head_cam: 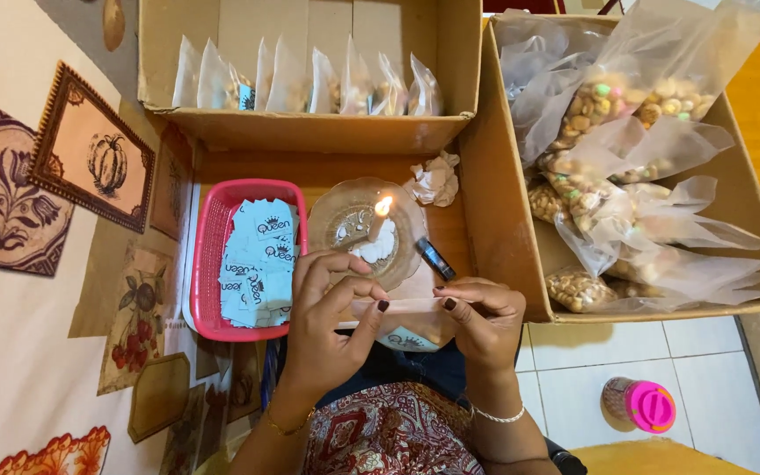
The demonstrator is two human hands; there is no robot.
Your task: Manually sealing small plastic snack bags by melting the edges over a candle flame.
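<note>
Below the lit candle (382,220), both hands pinch a bag's (398,321) top edge: left hand (323,321), right hand (485,321). Seal probably unfinished; eight-odd sealed packs (310,84) boxed, open bags (626,176) waiting.

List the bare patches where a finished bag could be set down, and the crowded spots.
Free: white floor tiles between the right box and the pink-lidded jar; patterned cloth left of the pink basket. Crowded: around the candle dish, both hands, and both boxes of bags.
</note>
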